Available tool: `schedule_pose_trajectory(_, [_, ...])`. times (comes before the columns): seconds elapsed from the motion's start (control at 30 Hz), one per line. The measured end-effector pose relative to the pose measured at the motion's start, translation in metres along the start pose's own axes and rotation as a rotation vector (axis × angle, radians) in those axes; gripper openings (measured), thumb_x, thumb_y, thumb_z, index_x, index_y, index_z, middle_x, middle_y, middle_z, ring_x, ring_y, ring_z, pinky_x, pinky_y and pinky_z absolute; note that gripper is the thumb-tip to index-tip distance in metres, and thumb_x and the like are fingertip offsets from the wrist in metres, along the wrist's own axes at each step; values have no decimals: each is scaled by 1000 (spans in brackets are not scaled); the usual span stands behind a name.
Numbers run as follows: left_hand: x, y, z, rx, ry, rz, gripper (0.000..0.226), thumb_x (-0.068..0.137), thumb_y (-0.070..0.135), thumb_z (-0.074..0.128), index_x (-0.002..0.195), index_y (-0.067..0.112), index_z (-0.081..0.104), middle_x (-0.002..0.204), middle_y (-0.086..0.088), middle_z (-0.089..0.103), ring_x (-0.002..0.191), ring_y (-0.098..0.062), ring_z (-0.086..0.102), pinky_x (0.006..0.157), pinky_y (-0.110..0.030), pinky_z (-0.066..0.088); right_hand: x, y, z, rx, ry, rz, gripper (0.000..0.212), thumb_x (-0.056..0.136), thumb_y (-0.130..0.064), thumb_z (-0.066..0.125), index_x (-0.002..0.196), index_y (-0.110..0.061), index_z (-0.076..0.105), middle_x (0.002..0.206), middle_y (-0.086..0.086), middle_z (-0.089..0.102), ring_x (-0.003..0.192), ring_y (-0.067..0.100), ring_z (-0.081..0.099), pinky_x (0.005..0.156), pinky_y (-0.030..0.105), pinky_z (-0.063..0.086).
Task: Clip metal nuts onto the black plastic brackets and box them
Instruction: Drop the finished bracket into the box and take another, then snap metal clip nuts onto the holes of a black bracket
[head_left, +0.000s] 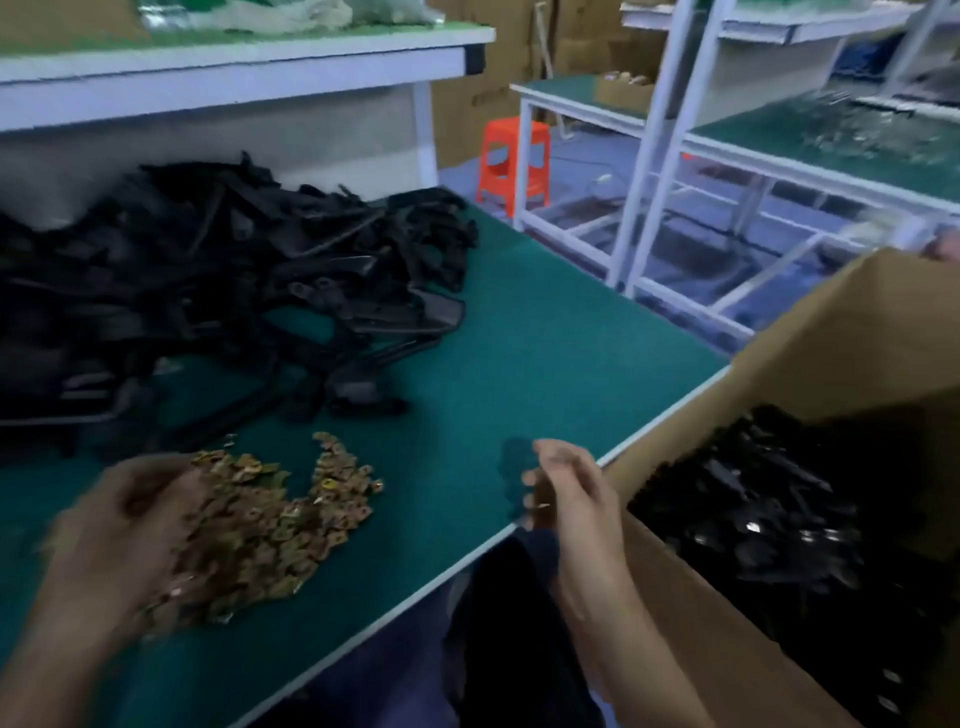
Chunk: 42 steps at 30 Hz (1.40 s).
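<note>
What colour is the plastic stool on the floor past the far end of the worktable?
The stool is bright orange-red. It shows in the head view, the only view given.

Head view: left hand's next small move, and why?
Probably pinch a single nut from the pile: the left hand lies blurred over the metal nuts, while the right hand seems to hold a black bracket at the table edge.

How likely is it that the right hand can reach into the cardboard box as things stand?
Probably yes: the right hand hovers at the table edge beside the box, whose top is open, and nothing lies between them.
</note>
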<state>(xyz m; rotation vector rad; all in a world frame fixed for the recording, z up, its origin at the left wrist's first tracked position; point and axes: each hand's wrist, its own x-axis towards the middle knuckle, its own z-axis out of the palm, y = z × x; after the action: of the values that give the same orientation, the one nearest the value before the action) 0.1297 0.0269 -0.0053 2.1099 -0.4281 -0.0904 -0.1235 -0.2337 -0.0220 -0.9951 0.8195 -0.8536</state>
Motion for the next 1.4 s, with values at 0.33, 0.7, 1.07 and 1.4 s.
schedule_pose_trajectory(0.33, [38, 57, 44, 336, -138, 91, 27, 98, 39, 59, 119, 24, 65, 106, 12, 65, 104, -11, 62, 82, -24, 45, -37, 51, 100, -731, -340, -473, 8, 97, -22, 67, 98, -30, 66, 72, -36, 60, 65, -9, 58, 59, 5, 37])
schedule_pose_trajectory(0.7, [64, 96, 139, 485, -21, -56, 68, 83, 60, 63, 136, 21, 45, 130, -4, 60, 126, -30, 47, 108, -45, 29, -34, 50, 97, -712, -361, -531, 15, 97, -15, 64, 92, -30, 64, 63, -27, 56, 55, -3, 54, 51, 7, 31])
schedule_pose_trajectory(1.07, [6, 121, 55, -870, -188, -409, 31, 103, 7, 45, 113, 21, 71, 86, -6, 69, 58, -13, 63, 54, -26, 49, -32, 41, 100, -463, -435, -257, 27, 86, -63, 64, 103, -42, 68, 86, -29, 71, 79, -5, 67, 68, 13, 49])
schedule_pose_trajectory(1.4, [-36, 69, 58, 595, -174, 162, 31, 102, 49, 47, 117, 29, 66, 110, 7, 67, 103, -10, 56, 85, -26, 43, -18, 30, 93, 197, -305, 88, 27, 76, -42, 80, 87, -17, 80, 84, 4, 74, 73, 13, 67, 52, 25, 51])
